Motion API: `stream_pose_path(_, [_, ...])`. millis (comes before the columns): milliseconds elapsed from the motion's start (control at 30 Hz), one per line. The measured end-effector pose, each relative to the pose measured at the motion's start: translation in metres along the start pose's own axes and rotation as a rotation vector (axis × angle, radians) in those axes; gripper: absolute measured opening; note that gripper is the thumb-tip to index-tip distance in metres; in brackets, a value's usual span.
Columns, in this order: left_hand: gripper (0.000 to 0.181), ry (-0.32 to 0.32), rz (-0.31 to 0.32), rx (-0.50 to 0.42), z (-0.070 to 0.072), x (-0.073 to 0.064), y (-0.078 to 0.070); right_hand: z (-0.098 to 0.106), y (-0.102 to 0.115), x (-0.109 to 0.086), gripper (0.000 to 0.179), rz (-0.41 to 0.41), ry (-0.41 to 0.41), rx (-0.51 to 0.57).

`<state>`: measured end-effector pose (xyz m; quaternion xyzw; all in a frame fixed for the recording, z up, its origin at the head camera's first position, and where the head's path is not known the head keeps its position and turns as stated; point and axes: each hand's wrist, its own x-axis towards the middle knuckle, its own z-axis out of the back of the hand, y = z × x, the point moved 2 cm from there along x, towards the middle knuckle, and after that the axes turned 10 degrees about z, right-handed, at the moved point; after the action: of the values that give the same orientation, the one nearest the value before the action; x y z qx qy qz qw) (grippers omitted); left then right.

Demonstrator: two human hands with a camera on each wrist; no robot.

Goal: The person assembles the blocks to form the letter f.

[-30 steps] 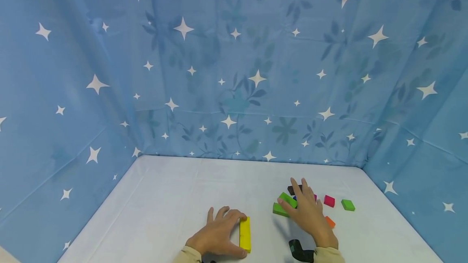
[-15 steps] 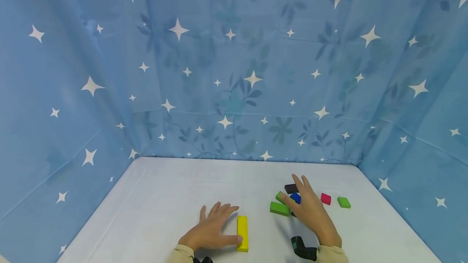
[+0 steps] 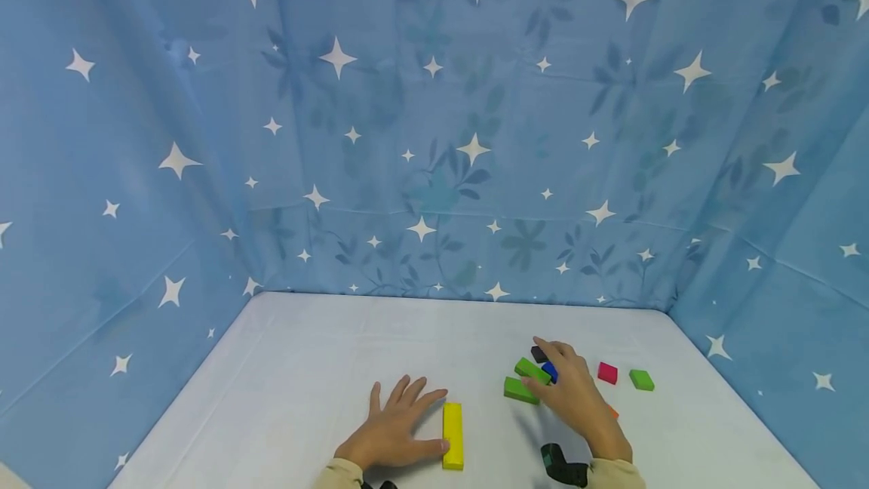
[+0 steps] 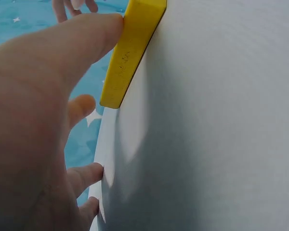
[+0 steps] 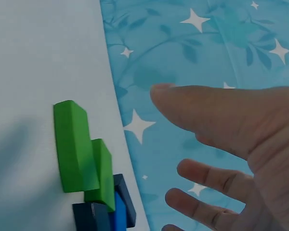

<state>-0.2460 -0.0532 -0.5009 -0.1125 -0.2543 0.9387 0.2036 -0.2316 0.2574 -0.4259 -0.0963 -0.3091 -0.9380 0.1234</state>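
A long yellow block [image 3: 452, 436] lies on the white table, pointing away from me. My left hand [image 3: 397, 426] is spread at its left side, fingers apart. In the left wrist view the thumb tip [image 4: 113, 26] is right at the side of the yellow block [image 4: 130, 50]. My right hand [image 3: 573, 395] hovers with parted fingers over a cluster of blocks and holds nothing. Below it lie two green blocks [image 3: 521, 390], a blue block [image 3: 551, 372] and a black block [image 3: 539, 354]. In the right wrist view a dark block [image 5: 91, 216] stands beside the green block [image 5: 72, 147].
Right of the cluster lie a red block [image 3: 607, 373] and a small green block [image 3: 641, 379]. An orange block [image 3: 614, 413] is mostly hidden behind the right hand. Blue starry curtains [image 3: 434, 172] enclose the white table [image 3: 305, 368] at the back and sides.
My left hand's fingers have come off the yellow block's far end and spread out. My right hand stays over the cluster, its fingers a little more bent than half a second ago.
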Motion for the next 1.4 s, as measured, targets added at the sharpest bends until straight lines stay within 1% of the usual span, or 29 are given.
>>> stream_pose_path(133, [0.073,0.019,-0.011,0.010,0.000,-0.001,0.001,-0.010,-0.005,0.002,0.070,0.014,0.017,0.001])
stream_pose_path(300, [0.068,0.034,-0.013,0.015,0.002,-0.003,0.000,-0.022,-0.008,0.007,0.058,-0.004,0.051,-0.010])
stream_pose_path(400, [0.066,0.038,-0.003,0.017,0.004,-0.005,-0.002,-0.030,-0.010,0.009,0.051,-0.021,0.064,-0.056])
stream_pose_path(600, [0.066,0.027,-0.009,0.024,0.003,-0.004,-0.002,-0.042,-0.013,0.010,0.048,-0.045,0.063,-0.158])
stream_pose_path(733, [0.066,0.013,-0.018,0.018,0.003,-0.004,-0.001,-0.048,-0.013,0.010,0.043,-0.032,0.040,-0.212])
stream_pose_path(867, [0.066,0.021,-0.019,0.013,0.002,-0.002,0.002,-0.053,-0.012,0.012,0.035,-0.019,0.036,-0.247])
stream_pose_path(1000, [0.066,0.019,-0.019,0.021,0.004,-0.002,0.000,-0.056,-0.010,0.014,0.030,-0.047,0.044,-0.225])
stream_pose_path(1167, [0.064,0.016,-0.009,0.039,0.005,-0.005,-0.003,-0.057,-0.006,0.015,0.031,-0.111,0.054,-0.164])
stream_pose_path(1300, [0.063,0.017,-0.003,0.050,0.006,-0.007,-0.004,-0.056,-0.003,0.016,0.033,-0.122,0.054,-0.145])
stream_pose_path(1400, [0.064,0.016,-0.012,0.050,0.008,-0.005,-0.004,-0.052,-0.003,0.017,0.033,-0.135,0.058,-0.126])
